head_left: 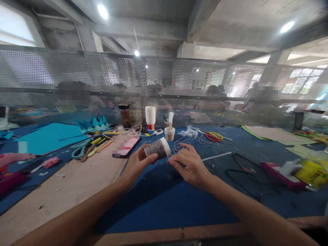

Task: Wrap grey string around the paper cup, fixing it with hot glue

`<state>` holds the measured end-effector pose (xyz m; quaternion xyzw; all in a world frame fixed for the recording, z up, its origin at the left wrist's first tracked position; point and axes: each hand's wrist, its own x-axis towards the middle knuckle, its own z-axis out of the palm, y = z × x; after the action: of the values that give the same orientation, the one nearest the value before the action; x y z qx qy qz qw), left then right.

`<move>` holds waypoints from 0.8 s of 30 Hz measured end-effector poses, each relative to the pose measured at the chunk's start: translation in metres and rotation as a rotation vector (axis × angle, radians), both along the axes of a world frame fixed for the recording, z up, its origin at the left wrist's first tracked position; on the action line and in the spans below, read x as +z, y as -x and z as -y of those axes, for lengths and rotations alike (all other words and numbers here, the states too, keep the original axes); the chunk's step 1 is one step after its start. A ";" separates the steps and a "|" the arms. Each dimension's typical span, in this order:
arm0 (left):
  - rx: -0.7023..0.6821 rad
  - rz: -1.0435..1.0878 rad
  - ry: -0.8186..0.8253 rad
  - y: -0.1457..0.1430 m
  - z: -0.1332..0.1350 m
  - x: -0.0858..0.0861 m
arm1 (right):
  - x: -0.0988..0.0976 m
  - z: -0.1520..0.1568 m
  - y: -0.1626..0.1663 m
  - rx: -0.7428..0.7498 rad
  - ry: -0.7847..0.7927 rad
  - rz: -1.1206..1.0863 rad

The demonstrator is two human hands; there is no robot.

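My left hand [139, 162] is wrapped around a cup [155, 149] with a dark, mottled side and a white end. The cup lies tilted, its white end towards the right. My right hand [188, 164] is closed in a pinch just beside that end, on a thin pale strip [217, 156]. The strip shows on both sides of the hand, and its middle is hidden by the fingers. A smaller cup [169, 134] stands behind the held one. Loose thin cord [176, 145] lies tangled beyond my right hand.
A phone [126, 147] lies on the board at left, near scissors [82, 148] and pens. Stacked paper cups [150, 118] and a jar [124, 116] stand before the perforated screen [164, 71]. Red-yellow scissors [214, 136], a black cable [243, 167] and a yellow packet [312, 172] lie right.
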<state>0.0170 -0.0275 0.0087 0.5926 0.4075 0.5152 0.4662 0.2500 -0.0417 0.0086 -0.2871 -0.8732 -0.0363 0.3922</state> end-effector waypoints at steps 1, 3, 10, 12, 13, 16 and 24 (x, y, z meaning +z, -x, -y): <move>0.005 -0.003 0.000 0.000 0.000 0.000 | 0.000 0.000 0.000 0.002 -0.006 0.000; 0.006 -0.003 0.003 0.001 0.000 0.000 | -0.001 -0.001 0.000 0.008 -0.023 -0.003; -0.005 0.015 0.003 0.002 -0.002 -0.003 | -0.001 -0.002 0.001 0.007 -0.020 -0.002; -0.018 0.035 0.008 0.002 -0.002 -0.003 | -0.001 -0.002 0.001 -0.001 -0.022 -0.003; -0.025 0.043 0.010 0.002 -0.003 -0.004 | -0.001 -0.002 0.001 -0.006 -0.023 -0.005; -0.040 0.056 0.011 0.002 -0.003 -0.004 | -0.002 -0.002 0.001 -0.018 -0.025 -0.013; -0.069 0.091 0.009 0.003 -0.005 -0.008 | -0.003 -0.002 0.000 -0.037 0.003 -0.008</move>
<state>0.0136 -0.0223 0.0008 0.5801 0.3677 0.5232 0.5044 0.2496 -0.0393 0.0055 -0.3037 -0.8664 -0.0410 0.3943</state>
